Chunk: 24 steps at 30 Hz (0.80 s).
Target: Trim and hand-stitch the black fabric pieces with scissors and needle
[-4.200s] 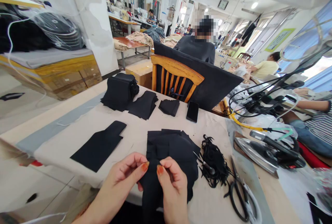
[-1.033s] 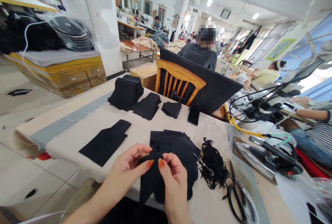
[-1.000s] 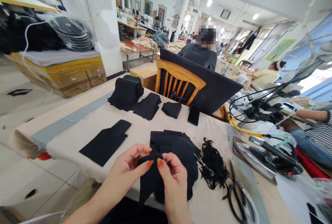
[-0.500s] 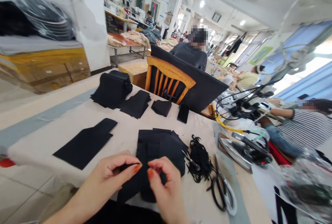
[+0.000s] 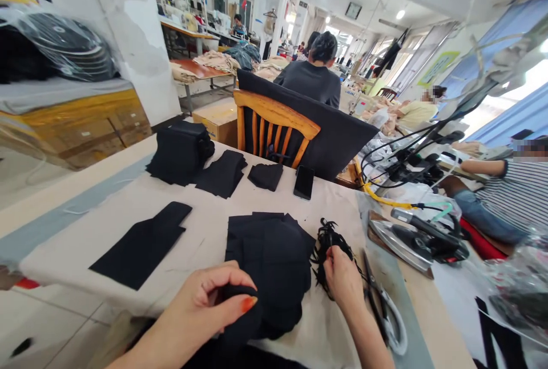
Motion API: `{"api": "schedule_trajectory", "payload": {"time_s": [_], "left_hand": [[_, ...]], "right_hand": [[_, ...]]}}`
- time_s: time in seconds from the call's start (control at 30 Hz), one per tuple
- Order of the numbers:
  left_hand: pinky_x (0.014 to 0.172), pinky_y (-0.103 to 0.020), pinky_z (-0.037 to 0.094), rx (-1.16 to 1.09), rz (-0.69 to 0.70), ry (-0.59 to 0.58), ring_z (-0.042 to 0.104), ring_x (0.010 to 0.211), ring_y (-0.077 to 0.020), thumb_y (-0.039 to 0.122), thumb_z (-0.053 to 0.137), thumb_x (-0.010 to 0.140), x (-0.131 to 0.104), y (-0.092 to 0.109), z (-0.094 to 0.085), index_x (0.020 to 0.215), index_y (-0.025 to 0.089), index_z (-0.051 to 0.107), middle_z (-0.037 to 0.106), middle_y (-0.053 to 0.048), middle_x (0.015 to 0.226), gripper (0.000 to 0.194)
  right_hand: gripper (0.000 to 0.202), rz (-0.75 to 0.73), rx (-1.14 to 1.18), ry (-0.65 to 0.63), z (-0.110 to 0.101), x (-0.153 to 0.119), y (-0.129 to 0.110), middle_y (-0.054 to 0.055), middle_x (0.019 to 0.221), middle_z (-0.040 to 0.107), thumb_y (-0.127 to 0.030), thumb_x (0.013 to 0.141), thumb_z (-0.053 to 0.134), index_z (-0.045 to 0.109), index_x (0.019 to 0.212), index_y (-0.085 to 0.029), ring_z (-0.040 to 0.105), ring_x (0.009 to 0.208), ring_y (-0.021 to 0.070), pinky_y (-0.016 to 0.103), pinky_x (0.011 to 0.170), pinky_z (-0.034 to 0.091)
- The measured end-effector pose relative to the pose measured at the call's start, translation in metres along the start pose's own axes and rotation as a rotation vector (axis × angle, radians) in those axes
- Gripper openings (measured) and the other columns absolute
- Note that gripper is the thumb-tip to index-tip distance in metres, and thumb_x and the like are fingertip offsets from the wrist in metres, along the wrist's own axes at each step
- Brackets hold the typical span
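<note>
Near the table's front edge, my left hand [image 5: 209,303] pinches a black fabric piece [image 5: 242,323] between thumb and fingers, and the cloth hangs down towards my lap. Just beyond it lies a loose stack of black fabric pieces [image 5: 269,249]. Over on the right, my right hand [image 5: 346,280] reaches into a heap of thin black strips [image 5: 327,232]. Its fingertips are closed there, and what they pinch is too small to make out. Large scissors [image 5: 387,312], with one pale handle, lie to the right of that wrist.
More black pieces [image 5: 141,246] lie at left, with cut stacks [image 5: 177,152] along the far side beside a phone [image 5: 303,182]. An iron [image 5: 402,243] rests at the right edge, cables above it. A wooden chair [image 5: 274,112] stands behind the table; co-workers sit beyond.
My right hand has left my left hand and moved right onto the heap of strips. My left hand has shifted slightly right and lower, still holding the fabric piece. The view has turned slightly.
</note>
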<state>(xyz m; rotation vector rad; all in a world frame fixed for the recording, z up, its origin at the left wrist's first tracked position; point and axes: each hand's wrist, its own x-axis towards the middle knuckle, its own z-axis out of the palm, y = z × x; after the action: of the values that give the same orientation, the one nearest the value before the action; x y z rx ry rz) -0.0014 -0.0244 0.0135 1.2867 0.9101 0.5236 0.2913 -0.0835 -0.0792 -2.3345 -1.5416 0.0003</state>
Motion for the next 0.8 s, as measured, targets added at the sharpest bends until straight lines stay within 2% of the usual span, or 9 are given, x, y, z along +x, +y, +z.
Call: {"api": "schedule_trajectory", "payload": {"time_s": [0.1, 0.2, 0.23, 0.3, 0.37, 0.43, 0.53, 0.63, 0.8], "left_hand": [[0.051, -0.022, 0.033, 0.102, 0.094, 0.015, 0.042, 0.058, -0.0126, 0.034, 0.068, 0.075, 0.003, 0.0, 0.002, 0.074, 0.024, 0.072, 0.048, 0.003, 0.067, 0.011], [0.054, -0.024, 0.034, 0.19, 0.152, 0.022, 0.045, 0.059, -0.0137, 0.033, 0.067, 0.077, 0.005, -0.001, 0.003, 0.073, 0.026, 0.072, 0.05, 0.003, 0.066, 0.01], [0.054, -0.025, 0.034, 0.21, 0.172, 0.021, 0.046, 0.059, -0.0141, 0.032, 0.067, 0.078, 0.006, -0.001, 0.004, 0.073, 0.026, 0.072, 0.051, 0.002, 0.065, 0.01], [0.055, -0.026, 0.035, 0.238, 0.218, 0.023, 0.049, 0.06, -0.0148, 0.03, 0.066, 0.079, 0.007, -0.001, 0.005, 0.074, 0.026, 0.073, 0.052, 0.002, 0.065, 0.009], [0.056, -0.026, 0.037, 0.257, 0.261, 0.028, 0.051, 0.06, -0.0151, 0.028, 0.065, 0.079, 0.007, 0.001, 0.005, 0.075, 0.027, 0.073, 0.054, 0.002, 0.064, 0.009], [0.056, -0.026, 0.038, 0.273, 0.283, 0.049, 0.052, 0.06, -0.0149, 0.026, 0.065, 0.078, 0.006, 0.003, 0.006, 0.075, 0.027, 0.074, 0.055, 0.002, 0.063, 0.009], [0.055, -0.025, 0.038, 0.299, 0.3, 0.082, 0.052, 0.058, -0.0142, 0.023, 0.067, 0.076, 0.005, 0.007, 0.006, 0.074, 0.029, 0.074, 0.056, 0.003, 0.062, 0.01], [0.054, -0.024, 0.039, 0.319, 0.313, 0.074, 0.054, 0.058, -0.0138, 0.022, 0.066, 0.077, 0.005, 0.01, 0.006, 0.073, 0.029, 0.074, 0.057, 0.003, 0.062, 0.012], [0.053, -0.024, 0.04, 0.325, 0.307, 0.083, 0.056, 0.056, -0.0139, 0.022, 0.066, 0.076, 0.004, 0.01, 0.005, 0.073, 0.029, 0.074, 0.057, 0.003, 0.061, 0.011]], "right_hand": [[0.025, 0.018, 0.05, 0.09, -0.006, -0.001, 0.002, 0.011, 0.09, 0.067, -0.012, 0.087, 0.038, 0.059, 0.1, -0.015, 0.063, 0.084, 0.0236, 0.034, 0.074, 0.044], [0.032, -0.026, 0.117, 0.165, -0.022, -0.012, -0.013, 0.012, 0.098, 0.065, -0.018, 0.093, 0.033, 0.056, 0.115, -0.014, 0.062, 0.089, 0.0223, 0.034, 0.078, 0.047], [0.032, -0.067, 0.149, 0.171, -0.029, -0.017, -0.023, 0.01, 0.097, 0.065, -0.019, 0.094, 0.033, 0.055, 0.118, -0.016, 0.062, 0.085, 0.0199, 0.031, 0.075, 0.049], [0.034, -0.315, 0.294, 0.131, -0.046, -0.029, -0.047, 0.007, 0.087, 0.064, -0.015, 0.094, 0.034, 0.054, 0.123, -0.017, 0.062, 0.076, 0.0166, 0.026, 0.067, 0.049], [0.035, -0.452, 0.299, 0.149, -0.062, -0.039, -0.074, 0.007, 0.083, 0.064, -0.014, 0.095, 0.036, 0.054, 0.124, -0.015, 0.06, 0.072, 0.0172, 0.027, 0.063, 0.046], [0.031, -0.556, 0.275, 0.197, -0.073, -0.046, -0.097, 0.007, 0.077, 0.064, -0.028, 0.097, 0.04, 0.062, 0.115, -0.015, 0.057, 0.066, 0.019, 0.029, 0.058, 0.041], [0.033, -0.513, 0.318, 0.283, -0.078, -0.05, -0.115, 0.003, 0.061, 0.061, -0.032, 0.098, 0.04, 0.068, 0.09, -0.019, 0.051, 0.056, 0.0177, 0.03, 0.054, 0.032], [0.029, -0.49, 0.327, 0.305, -0.078, -0.048, -0.119, 0.001, 0.054, 0.058, -0.03, 0.095, 0.047, 0.066, 0.076, -0.019, 0.049, 0.052, 0.0163, 0.031, 0.053, 0.026], [0.031, -0.528, 0.308, 0.287, -0.079, -0.045, -0.117, 0.001, 0.052, 0.056, -0.029, 0.095, 0.048, 0.062, 0.07, -0.02, 0.047, 0.05, 0.0157, 0.032, 0.053, 0.023]]}}
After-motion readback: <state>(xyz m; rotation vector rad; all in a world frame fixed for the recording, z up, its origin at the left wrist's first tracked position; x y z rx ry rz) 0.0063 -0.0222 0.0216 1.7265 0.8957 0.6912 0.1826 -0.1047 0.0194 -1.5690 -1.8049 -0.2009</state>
